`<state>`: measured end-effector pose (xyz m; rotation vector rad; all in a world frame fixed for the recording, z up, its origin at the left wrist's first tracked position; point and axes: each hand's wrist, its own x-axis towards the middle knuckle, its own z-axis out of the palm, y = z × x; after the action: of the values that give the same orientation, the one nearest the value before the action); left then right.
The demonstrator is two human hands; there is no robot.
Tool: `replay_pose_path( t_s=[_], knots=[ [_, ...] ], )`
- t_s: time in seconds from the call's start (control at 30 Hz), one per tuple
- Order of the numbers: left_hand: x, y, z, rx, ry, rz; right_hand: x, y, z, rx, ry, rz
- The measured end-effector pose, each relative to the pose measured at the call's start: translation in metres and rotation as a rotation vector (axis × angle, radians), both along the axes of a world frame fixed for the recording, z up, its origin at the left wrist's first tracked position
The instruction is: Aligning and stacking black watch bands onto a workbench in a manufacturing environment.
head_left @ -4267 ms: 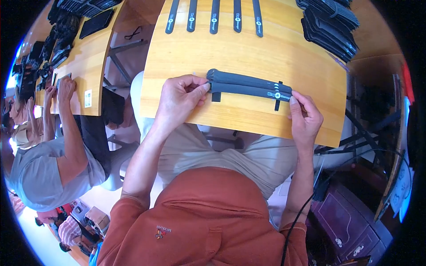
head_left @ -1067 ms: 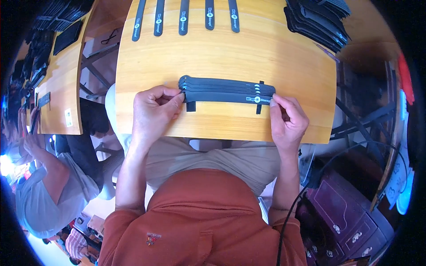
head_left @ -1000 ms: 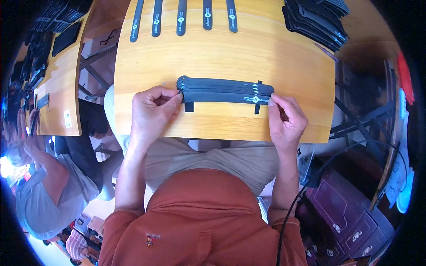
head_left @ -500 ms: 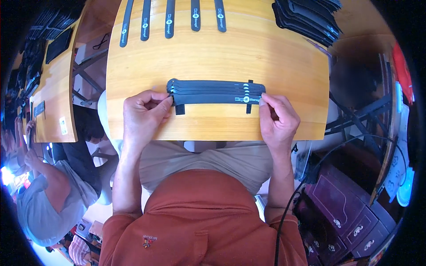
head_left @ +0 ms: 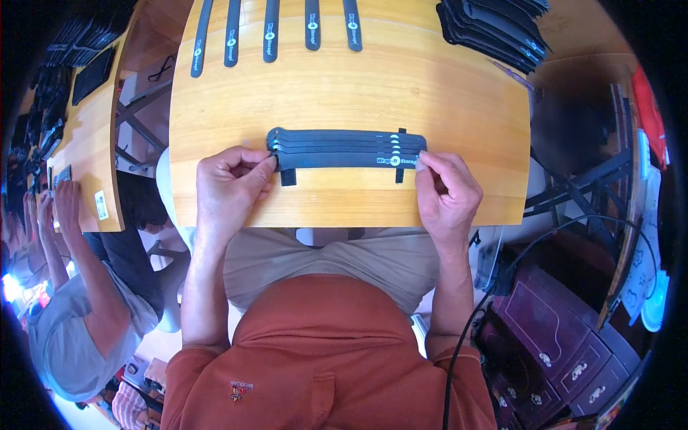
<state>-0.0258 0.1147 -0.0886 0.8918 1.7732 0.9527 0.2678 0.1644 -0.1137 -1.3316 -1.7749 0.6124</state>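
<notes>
Several dark grey straps [head_left: 330,158] lie overlapped in a fanned stack near the table's front edge, each lower one covering part of the one behind. Two short black strips, a left one [head_left: 288,177] and a right one [head_left: 399,175], stick out from under the stack. My left hand [head_left: 233,188] pinches the left end of the front strap between thumb and forefinger. At its right end, my right hand [head_left: 449,188] grips the same strap with thumb and fingertips. The fingers cover both tips of that strap.
Several single straps [head_left: 270,32] lie spaced in a row at the table's far side. A pile of black straps [head_left: 494,32] sits at the far right, beside a thin purplish tool [head_left: 513,73]. To the left, a co-worker's hands [head_left: 66,201] rest at another wooden table [head_left: 100,158].
My hands and the strap stack hold almost the same place, with the whole view shifted slightly. The co-worker at left has moved their arms forward onto their table.
</notes>
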Motion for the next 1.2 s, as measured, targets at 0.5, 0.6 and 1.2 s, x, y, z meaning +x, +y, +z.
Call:
replay_pose_path(
  t_s=[0.5,0.6,1.2],
  knots=[
    [-0.0009,-0.0002,0.0003,0.011,0.001,-0.017,0.0003,-0.0002,-0.0012,0.005,-0.004,0.001],
    [0.0015,0.0005,0.0005,0.006,0.018,0.008,0.0003,-0.0002,-0.0017,0.026,-0.027,0.009],
    [0.0009,0.0012,0.0007,0.011,-0.023,-0.018,-0.0018,-0.0013,-0.0021,0.073,-0.116,-0.013]
  ],
)
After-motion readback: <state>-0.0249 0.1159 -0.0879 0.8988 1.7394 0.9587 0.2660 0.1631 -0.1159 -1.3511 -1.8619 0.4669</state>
